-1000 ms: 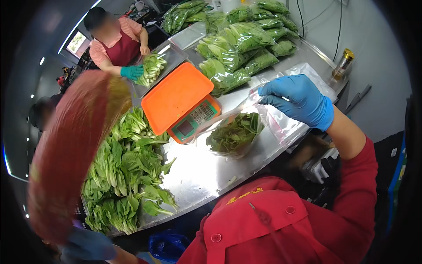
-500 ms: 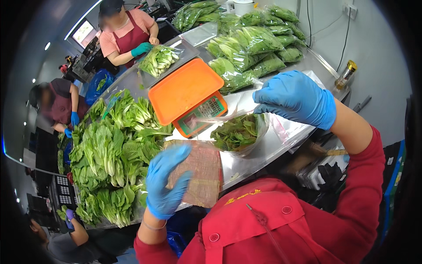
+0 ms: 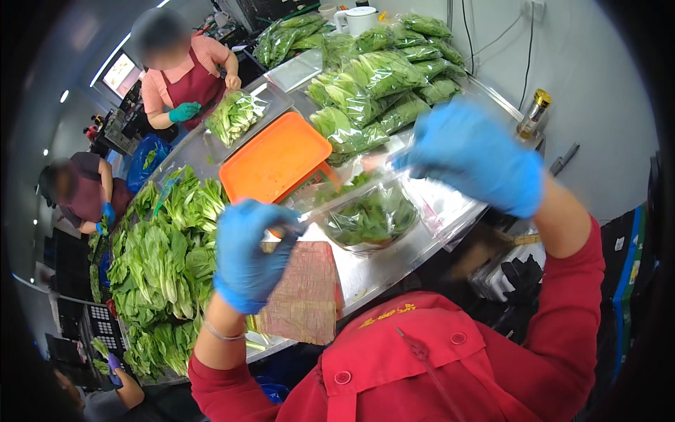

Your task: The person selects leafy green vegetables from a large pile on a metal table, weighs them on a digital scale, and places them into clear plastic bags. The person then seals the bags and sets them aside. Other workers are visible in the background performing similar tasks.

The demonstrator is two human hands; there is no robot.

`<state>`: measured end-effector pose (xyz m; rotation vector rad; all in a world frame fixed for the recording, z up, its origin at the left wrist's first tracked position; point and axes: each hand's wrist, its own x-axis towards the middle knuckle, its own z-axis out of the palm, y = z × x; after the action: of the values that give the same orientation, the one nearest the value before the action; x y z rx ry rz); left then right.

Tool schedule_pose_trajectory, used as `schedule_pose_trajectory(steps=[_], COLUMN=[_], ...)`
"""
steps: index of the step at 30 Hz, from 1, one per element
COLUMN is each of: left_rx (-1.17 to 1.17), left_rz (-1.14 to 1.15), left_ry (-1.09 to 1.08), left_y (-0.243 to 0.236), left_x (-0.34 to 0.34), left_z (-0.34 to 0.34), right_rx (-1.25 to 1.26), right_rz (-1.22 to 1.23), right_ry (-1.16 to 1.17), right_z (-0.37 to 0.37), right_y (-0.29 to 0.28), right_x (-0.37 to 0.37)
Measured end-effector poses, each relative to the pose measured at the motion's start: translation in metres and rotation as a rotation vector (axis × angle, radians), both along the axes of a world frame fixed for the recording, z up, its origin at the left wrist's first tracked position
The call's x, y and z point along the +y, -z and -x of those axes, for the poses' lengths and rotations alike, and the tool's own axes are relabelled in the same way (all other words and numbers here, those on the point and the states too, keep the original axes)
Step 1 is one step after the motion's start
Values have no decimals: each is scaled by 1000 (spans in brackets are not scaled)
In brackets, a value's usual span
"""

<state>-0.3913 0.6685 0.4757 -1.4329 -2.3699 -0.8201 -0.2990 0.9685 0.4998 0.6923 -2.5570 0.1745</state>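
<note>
My left hand [image 3: 254,257] and my right hand [image 3: 474,156], both in blurred blue gloves, pinch the top edge of a clear plastic bag [image 3: 369,214] holding dark green leaves, one at either side, stretched above the metal counter [image 3: 383,267]. Below and right of my left hand lies a worn reddish-brown mat or cloth [image 3: 299,295]. Behind the bag sit an orange tray [image 3: 271,151] and a scale [image 3: 309,181], partly hidden. Loose leafy greens [image 3: 158,267] are heaped left of my left hand. A stack of flat plastic bags [image 3: 450,214] lies under my right hand.
Filled vegetable bags [image 3: 380,74] are piled at the back, near a white jug [image 3: 358,21]. A yellow-capped bottle [image 3: 533,112] stands by the wall. A co-worker in an apron [image 3: 190,88] handles greens across the counter; others [image 3: 84,193] work at the far left.
The reddish mat, raised and blurred earlier, now lies on the counter. My left hand has come up from it to the bag's edge. My right hand stays at the bag, slightly shifted.
</note>
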Motion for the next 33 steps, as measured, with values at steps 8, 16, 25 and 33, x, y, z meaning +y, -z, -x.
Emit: schedule_pose_trajectory(steps=[8,16,25,33], left_rx=[-92,-32,-397,322], left_rz=[50,82,-208,596], left_ry=[-21,-4,74,359], left_y=[-6,-16,-23,156], left_x=[-3,2,39,22], left_z=[-24,1,78,-31], right_rx=[-119,28,191,-300], right_rz=[1,34,158,-282], right_ry=[-33,-36,145,148], right_z=[-25,-7,59,-102], right_y=[-1,-12,-18,188], right_x=[5,14,45,10])
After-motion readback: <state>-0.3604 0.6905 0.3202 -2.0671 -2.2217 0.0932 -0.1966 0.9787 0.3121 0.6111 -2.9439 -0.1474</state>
